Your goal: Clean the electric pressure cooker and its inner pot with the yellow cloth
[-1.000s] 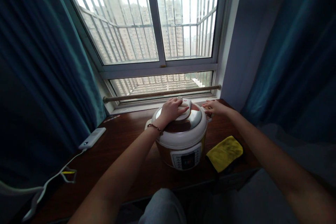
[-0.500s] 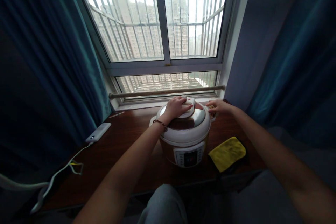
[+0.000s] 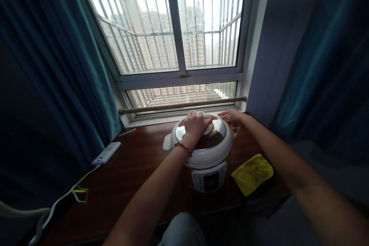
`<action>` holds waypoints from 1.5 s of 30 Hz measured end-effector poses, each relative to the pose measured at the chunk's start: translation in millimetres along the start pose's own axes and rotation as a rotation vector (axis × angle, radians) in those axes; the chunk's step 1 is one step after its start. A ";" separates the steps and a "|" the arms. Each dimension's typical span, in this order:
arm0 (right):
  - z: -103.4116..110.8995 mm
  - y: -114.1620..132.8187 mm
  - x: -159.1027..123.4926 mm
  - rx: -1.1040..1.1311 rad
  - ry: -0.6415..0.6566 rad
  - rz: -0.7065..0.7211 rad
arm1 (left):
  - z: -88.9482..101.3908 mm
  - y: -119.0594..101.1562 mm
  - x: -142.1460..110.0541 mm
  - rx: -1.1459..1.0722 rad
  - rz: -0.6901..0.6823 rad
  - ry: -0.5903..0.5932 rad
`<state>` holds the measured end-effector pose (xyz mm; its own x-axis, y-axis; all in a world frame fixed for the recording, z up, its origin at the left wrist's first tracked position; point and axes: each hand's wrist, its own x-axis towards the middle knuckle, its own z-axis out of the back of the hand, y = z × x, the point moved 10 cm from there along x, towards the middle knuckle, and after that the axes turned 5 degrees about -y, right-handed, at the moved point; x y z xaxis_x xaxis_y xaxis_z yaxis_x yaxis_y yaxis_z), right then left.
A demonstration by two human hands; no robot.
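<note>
A round electric pressure cooker (image 3: pixel 207 163) with a white-rimmed lid and a front control panel stands upright on the dark wooden table. My left hand (image 3: pixel 196 125), a beaded bracelet at its wrist, is closed over the handle on top of the lid, its fingers pointing away from me. At the back right of the white lid rim (image 3: pixel 227 142), my right hand (image 3: pixel 233 116) lies with fingers stretched out. It touches or nearly touches the rim, above the cooker's side handle (image 3: pixel 233 127). The right thumb is hard to see. The lid sits on the cooker body.
A yellow cloth (image 3: pixel 252 174) lies right of the cooker, by the table's front edge. On the left are a white power strip (image 3: pixel 106 153), its cord and a small yellow-and-pale item (image 3: pixel 80 195). A horizontal rail (image 3: pixel 181 105) crosses before the window; blue curtains (image 3: pixel 72 65) hang beside it.
My left hand has turned and shifted on the lid handle, which now sits at a different angle. My right hand has moved from the side handle up to the lid's back rim.
</note>
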<state>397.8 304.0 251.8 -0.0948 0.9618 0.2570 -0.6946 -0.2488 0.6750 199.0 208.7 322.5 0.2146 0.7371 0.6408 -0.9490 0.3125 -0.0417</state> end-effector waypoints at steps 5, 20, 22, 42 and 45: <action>-3.1 1.5 21.0 0.123 -0.030 -0.044 | 2.5 -0.7 -1.8 -0.001 -0.009 -0.021; -15.1 -61.1 -65.6 0.876 -0.200 -0.221 | 10.2 -3.3 -4.2 -0.083 -0.061 -0.052; -23.0 -58.2 -74.9 0.946 -0.197 -0.214 | 17.8 3.7 -6.4 -0.131 -0.097 -0.101; -34.2 -46.4 -78.6 1.111 -0.375 -0.210 | -99.5 194.3 -66.8 -0.570 0.502 0.262; -33.8 -47.5 -78.1 1.101 -0.404 -0.216 | -98.7 196.5 -67.9 -0.560 0.499 0.264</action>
<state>414.1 244.6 176.3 0.3176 0.9391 0.1310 0.3356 -0.2406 0.9108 20.8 279.2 195.2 -0.0916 0.9652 0.2448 -0.7055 0.1106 -0.7000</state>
